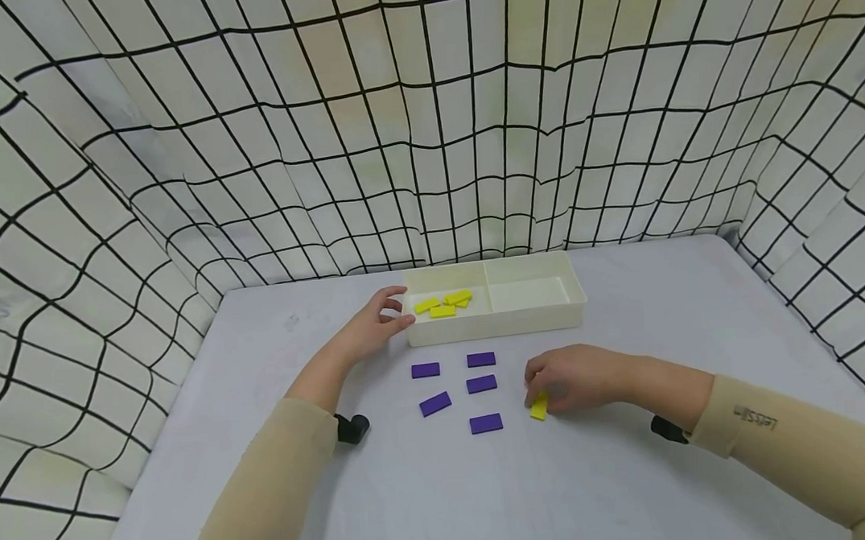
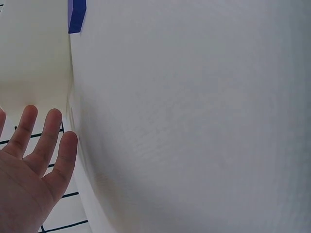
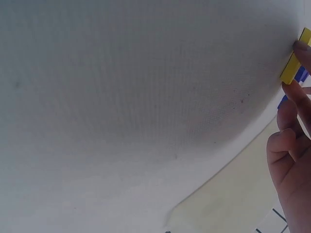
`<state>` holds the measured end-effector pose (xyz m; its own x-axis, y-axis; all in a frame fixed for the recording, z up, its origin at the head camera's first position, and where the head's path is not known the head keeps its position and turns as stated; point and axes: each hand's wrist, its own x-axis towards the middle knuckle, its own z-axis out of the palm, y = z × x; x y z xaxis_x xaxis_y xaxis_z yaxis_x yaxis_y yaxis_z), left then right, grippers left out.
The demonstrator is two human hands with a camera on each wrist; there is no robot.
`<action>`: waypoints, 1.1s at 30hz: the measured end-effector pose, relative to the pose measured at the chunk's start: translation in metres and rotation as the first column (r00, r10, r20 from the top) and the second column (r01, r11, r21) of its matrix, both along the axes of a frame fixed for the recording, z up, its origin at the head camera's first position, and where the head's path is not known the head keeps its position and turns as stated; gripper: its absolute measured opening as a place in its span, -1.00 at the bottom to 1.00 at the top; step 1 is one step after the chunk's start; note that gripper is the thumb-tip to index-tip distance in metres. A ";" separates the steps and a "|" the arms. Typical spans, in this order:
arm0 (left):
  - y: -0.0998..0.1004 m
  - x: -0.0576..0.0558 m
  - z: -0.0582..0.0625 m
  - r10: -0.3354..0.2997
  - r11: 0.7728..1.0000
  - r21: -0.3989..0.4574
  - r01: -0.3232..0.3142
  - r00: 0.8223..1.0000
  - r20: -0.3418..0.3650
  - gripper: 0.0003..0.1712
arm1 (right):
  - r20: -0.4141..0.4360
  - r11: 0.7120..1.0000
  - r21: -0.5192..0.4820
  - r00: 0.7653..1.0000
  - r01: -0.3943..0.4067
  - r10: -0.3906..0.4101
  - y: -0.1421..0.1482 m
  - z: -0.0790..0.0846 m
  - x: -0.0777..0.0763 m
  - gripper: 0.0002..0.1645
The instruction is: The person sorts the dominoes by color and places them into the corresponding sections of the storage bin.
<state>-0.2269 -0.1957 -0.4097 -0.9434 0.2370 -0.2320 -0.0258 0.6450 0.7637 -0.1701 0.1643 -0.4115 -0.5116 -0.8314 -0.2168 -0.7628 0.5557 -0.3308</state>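
My right hand (image 1: pixel 578 376) pinches a flat yellow block (image 1: pixel 538 411) low over the table, right of the purple blocks. In the right wrist view, thumb and fingertip lie at the long edge and end of the yellow block (image 3: pixel 291 68). At the left end of a white two-part box (image 1: pixel 496 326) is my left hand (image 1: pixel 373 325), fingertips right at its wall. The left wrist view shows that hand's fingers (image 2: pixel 46 141) nearly straight and spread, beside the box. Several yellow blocks (image 1: pixel 443 311) lie in the box's left compartment; its right compartment holds nothing.
Several purple blocks (image 1: pixel 482 384) lie apart in two loose columns in front of the box, between the hands. The table (image 1: pixel 442 495) has a white cloth. White walls with black netting (image 1: pixel 437 145) stand behind and at both sides.
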 end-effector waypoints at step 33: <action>-0.003 -0.002 -0.002 0.004 1.000 0.010 -0.004 1.000 0.005 -0.20 | 0.050 0.984 -0.053 0.985 0.168 -0.165 0.004 0.028 -0.034 -0.70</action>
